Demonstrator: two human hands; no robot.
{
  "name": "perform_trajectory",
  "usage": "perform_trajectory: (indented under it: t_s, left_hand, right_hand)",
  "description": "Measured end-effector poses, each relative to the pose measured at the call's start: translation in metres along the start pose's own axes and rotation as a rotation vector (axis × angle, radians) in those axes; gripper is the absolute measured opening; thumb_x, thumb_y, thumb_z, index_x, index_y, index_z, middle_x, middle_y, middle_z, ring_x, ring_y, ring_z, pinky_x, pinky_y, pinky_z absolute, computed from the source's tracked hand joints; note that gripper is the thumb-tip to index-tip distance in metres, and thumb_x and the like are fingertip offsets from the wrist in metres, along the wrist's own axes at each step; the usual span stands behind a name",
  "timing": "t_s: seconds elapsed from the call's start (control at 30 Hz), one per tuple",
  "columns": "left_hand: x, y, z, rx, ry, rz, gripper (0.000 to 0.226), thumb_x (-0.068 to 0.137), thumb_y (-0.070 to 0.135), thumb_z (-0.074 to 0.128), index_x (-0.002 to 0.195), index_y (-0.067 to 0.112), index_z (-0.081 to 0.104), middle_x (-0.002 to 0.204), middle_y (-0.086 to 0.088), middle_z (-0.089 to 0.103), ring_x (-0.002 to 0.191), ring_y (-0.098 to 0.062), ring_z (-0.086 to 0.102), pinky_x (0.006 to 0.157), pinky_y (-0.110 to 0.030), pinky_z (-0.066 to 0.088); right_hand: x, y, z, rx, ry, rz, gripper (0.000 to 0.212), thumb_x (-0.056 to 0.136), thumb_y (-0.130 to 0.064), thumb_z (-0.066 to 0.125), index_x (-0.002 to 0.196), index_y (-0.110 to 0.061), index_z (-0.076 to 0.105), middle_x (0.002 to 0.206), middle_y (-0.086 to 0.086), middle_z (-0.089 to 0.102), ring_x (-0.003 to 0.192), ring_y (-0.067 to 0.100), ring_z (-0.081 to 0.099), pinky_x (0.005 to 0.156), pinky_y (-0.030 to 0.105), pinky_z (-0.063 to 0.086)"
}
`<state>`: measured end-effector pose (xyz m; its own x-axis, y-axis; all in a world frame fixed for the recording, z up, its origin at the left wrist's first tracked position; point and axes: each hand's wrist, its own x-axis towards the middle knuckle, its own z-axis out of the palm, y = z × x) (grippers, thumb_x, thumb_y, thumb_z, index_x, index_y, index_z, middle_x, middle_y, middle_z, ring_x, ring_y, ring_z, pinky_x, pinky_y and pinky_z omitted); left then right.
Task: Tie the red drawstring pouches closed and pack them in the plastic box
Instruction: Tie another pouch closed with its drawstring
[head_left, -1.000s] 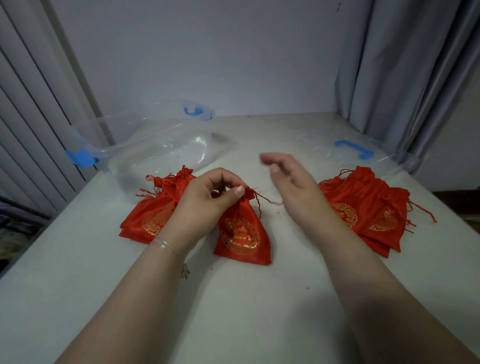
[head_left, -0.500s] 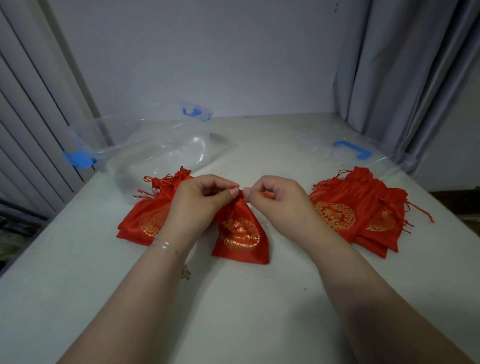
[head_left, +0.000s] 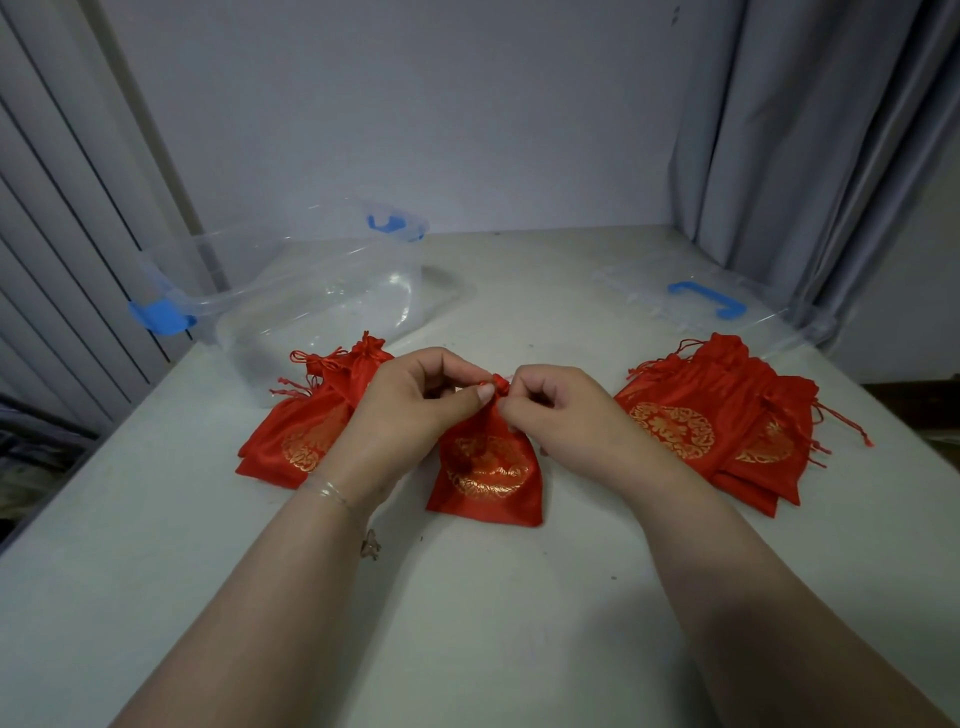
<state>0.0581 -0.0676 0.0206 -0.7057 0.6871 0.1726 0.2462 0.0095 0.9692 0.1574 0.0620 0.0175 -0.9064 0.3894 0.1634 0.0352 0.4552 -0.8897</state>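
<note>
A red drawstring pouch (head_left: 488, 470) with a gold emblem lies on the table in front of me. My left hand (head_left: 410, 410) pinches its gathered neck from the left. My right hand (head_left: 558, 410) pinches the neck and drawstring from the right, fingers curled. A small pile of red pouches (head_left: 306, 421) lies to the left, partly behind my left hand. Another pile of pouches (head_left: 717, 415) lies to the right. The clear plastic box (head_left: 322, 296) with blue latches stands at the back left; I see nothing inside it.
The box's clear lid (head_left: 701, 306) with a blue handle lies at the back right. Grey curtains (head_left: 810, 156) hang at the right and vertical blinds (head_left: 62, 234) at the left. The white table (head_left: 493, 623) stretches bare toward me.
My right hand came back from an open, raised pose to the pouch neck and now pinches it beside my left hand. The pouch stays in place.
</note>
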Motion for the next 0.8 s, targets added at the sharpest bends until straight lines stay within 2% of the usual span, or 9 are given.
perform_trajectory:
  t_s: [0.1, 0.17, 0.33, 0.47, 0.5, 0.57, 0.63, 0.7, 0.8]
  left_hand:
    - [0.001, -0.001, 0.001, 0.121, 0.006, 0.051, 0.004, 0.079, 0.014, 0.075, 0.080, 0.017, 0.072, 0.077, -0.025, 0.063, 0.065, -0.022, 0.050, 0.063, -0.030, 0.044]
    - [0.001, -0.002, 0.002, 0.152, 0.024, 0.062, 0.004, 0.079, 0.013, 0.075, 0.081, 0.016, 0.072, 0.079, -0.027, 0.063, 0.064, -0.017, 0.047, 0.060, -0.025, 0.040]
    - [0.000, 0.000, 0.000, 0.041, 0.051, 0.035, 0.007, 0.077, 0.013, 0.076, 0.083, 0.011, 0.072, 0.090, -0.030, 0.065, 0.075, -0.025, 0.058, 0.075, -0.040, 0.049]
    - [-0.001, 0.003, 0.000, -0.027, 0.024, -0.006, 0.006, 0.078, 0.006, 0.074, 0.082, 0.005, 0.070, 0.094, -0.031, 0.065, 0.082, -0.029, 0.061, 0.084, -0.045, 0.051]
    - [-0.001, 0.004, 0.000, -0.029, 0.014, -0.005, 0.004, 0.078, 0.005, 0.074, 0.080, 0.007, 0.070, 0.093, -0.032, 0.064, 0.081, -0.028, 0.060, 0.081, -0.041, 0.051]
    - [-0.002, 0.004, -0.002, -0.037, 0.010, 0.007, 0.007, 0.078, 0.004, 0.073, 0.077, 0.010, 0.070, 0.089, -0.027, 0.067, 0.078, -0.021, 0.062, 0.075, -0.030, 0.050]
    - [-0.002, 0.005, -0.001, -0.061, -0.020, 0.021, 0.007, 0.079, 0.003, 0.072, 0.081, 0.008, 0.069, 0.081, -0.016, 0.069, 0.076, -0.015, 0.064, 0.069, -0.021, 0.050]
    - [-0.003, 0.005, 0.000, -0.084, -0.047, 0.032, 0.008, 0.079, 0.001, 0.070, 0.084, 0.006, 0.068, 0.079, -0.009, 0.067, 0.075, -0.012, 0.063, 0.067, -0.018, 0.050]
    - [-0.002, 0.005, 0.000, -0.081, -0.023, 0.059, 0.009, 0.079, 0.000, 0.070, 0.083, 0.008, 0.068, 0.077, -0.005, 0.066, 0.073, -0.011, 0.061, 0.065, -0.017, 0.049]
  right_hand:
    - [0.000, 0.004, 0.004, -0.021, 0.009, -0.004, 0.024, 0.085, -0.019, 0.058, 0.063, -0.010, 0.053, 0.059, 0.001, 0.049, 0.055, 0.010, 0.043, 0.057, 0.030, 0.035]
    - [0.001, 0.006, 0.006, -0.032, 0.008, -0.010, 0.025, 0.086, -0.021, 0.058, 0.064, -0.011, 0.052, 0.060, 0.000, 0.050, 0.057, 0.011, 0.044, 0.059, 0.032, 0.036]
    - [0.002, 0.003, 0.002, 0.024, -0.029, 0.008, 0.030, 0.088, -0.018, 0.057, 0.058, -0.021, 0.051, 0.064, 0.004, 0.055, 0.057, 0.015, 0.049, 0.060, 0.035, 0.043]
    - [0.002, 0.002, -0.002, 0.031, -0.058, 0.048, 0.026, 0.088, -0.019, 0.058, 0.062, -0.019, 0.055, 0.062, -0.001, 0.056, 0.054, 0.010, 0.048, 0.058, 0.030, 0.041]
    - [0.002, 0.002, -0.002, -0.006, 0.001, 0.040, 0.021, 0.088, -0.021, 0.059, 0.068, -0.020, 0.058, 0.066, -0.006, 0.057, 0.054, 0.007, 0.048, 0.058, 0.026, 0.041]
    - [0.002, 0.002, -0.004, -0.049, 0.159, -0.021, 0.005, 0.090, -0.026, 0.058, 0.091, -0.028, 0.063, 0.095, -0.010, 0.057, 0.062, 0.004, 0.050, 0.060, 0.018, 0.042]
    - [0.002, 0.004, -0.008, -0.032, 0.151, -0.080, 0.023, 0.093, -0.026, 0.055, 0.114, -0.034, 0.059, 0.115, -0.013, 0.052, 0.077, 0.000, 0.054, 0.068, 0.011, 0.046]
    - [0.003, 0.003, -0.006, 0.029, 0.033, -0.072, 0.021, 0.095, -0.021, 0.053, 0.113, -0.027, 0.063, 0.107, -0.009, 0.062, 0.083, 0.002, 0.060, 0.075, 0.018, 0.050]
    - [0.004, 0.002, -0.004, 0.070, 0.041, -0.012, 0.010, 0.092, -0.017, 0.058, 0.088, -0.018, 0.066, 0.087, 0.009, 0.070, 0.080, 0.020, 0.066, 0.081, 0.042, 0.055]
